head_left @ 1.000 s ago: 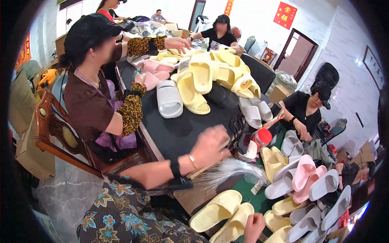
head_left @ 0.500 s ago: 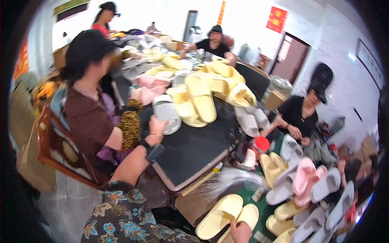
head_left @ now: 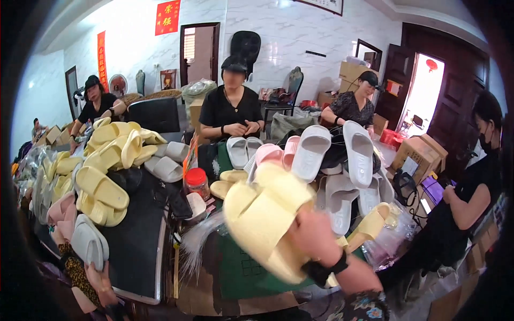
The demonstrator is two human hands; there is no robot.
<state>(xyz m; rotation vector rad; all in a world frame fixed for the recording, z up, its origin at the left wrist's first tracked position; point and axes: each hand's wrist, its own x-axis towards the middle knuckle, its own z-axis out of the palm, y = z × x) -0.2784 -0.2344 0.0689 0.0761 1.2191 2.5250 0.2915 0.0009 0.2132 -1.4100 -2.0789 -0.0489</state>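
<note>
Yellow slipper [head_left: 267, 219] fills the near middle of the view, lifted above the table [head_left: 139, 241] and tilted, its broad strap toward the upper left; one hand [head_left: 316, 235] with a dark wristband is clenched on its lower right edge, fingers hidden behind the sole, and which of the person's hands it is cannot be told, since the forearm enters from the lower right with a patterned sleeve; no second hand of the wearer can be made out; just left of the slipper lies a bundle of clear thin strands [head_left: 195, 241] on a green cutting mat [head_left: 241, 273]; at the lower left a co-worker's hand [head_left: 99, 281] in a leopard-print sleeve touches a white slipper [head_left: 88, 243] at the table's near corner; beyond, on the dark table top, stands a jar with a red lid [head_left: 197, 182]; to its left a heap of yellow slippers [head_left: 107, 160], to its right a heap of white and pink slippers [head_left: 321, 155]; farther back, people in black tops sit around the table, one in the middle [head_left: 233, 109] with hands together, against a white marble wall [head_left: 300, 37].
</note>
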